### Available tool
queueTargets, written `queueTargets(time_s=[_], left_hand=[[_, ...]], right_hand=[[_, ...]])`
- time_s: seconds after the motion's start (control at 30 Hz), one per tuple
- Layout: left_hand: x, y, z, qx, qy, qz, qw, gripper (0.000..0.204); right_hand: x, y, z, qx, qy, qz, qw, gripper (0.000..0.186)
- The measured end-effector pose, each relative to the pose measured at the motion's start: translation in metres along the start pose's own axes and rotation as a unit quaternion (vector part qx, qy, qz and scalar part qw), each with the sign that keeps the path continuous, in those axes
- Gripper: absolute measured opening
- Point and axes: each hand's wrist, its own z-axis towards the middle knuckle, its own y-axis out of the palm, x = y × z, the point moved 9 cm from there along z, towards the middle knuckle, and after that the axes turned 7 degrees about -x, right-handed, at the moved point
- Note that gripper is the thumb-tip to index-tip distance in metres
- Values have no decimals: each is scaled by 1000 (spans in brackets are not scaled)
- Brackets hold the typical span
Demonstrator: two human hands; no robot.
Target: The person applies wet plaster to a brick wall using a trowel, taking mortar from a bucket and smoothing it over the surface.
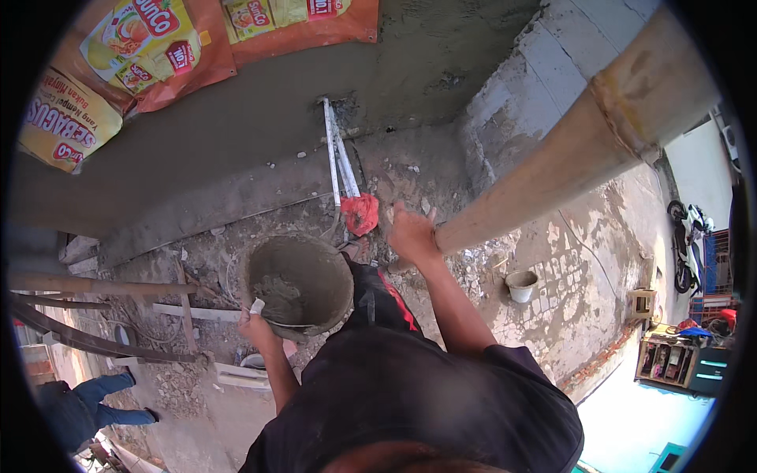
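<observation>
My left hand [259, 331] is closed on the white grip of a bucket's wire handle. The mortar bucket [335, 272] hangs tilted at my left side, with wet grey mortar in its bottom. In front of my body my right hand [414, 236] is raised, its thumb and a finger apart, with nothing seen in it. My right wrist lies across a thick bamboo pole [544, 162], which runs from the upper right down behind it; whether they touch I cannot tell. Just ahead, a red plastic bag [359, 214] covers the lower end of white metal strips [337, 154] against the wall.
A small pale bucket [521, 286] stands on the right. Bamboo poles [102, 284] and a long wooden strip [197, 313] lie at left. Rubble is scattered on the ground. Printed sheets [185, 55] hang on the plastered wall [268, 126]. Another person's legs [110, 398] show at lower left.
</observation>
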Motion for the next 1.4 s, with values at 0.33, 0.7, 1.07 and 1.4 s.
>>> queueTargets(time_s=[0.33, 0.7, 1.07, 1.4], left_hand=[[18, -134, -78, 157, 58, 197, 966, 27], [-8, -76, -105, 95, 9, 285, 954, 26], [-149, 63, -213, -24, 20, 315, 949, 16], [-268, 151, -293, -78, -131, 296, 943, 21]], right_hand=[[44, 136, -188, -170, -37, 148, 974, 59], [191, 153, -330, -175, 139, 211, 951, 46], [385, 174, -533, -121, 370, 412, 824, 41], [596, 229, -681, -47, 510, 450, 731, 23]])
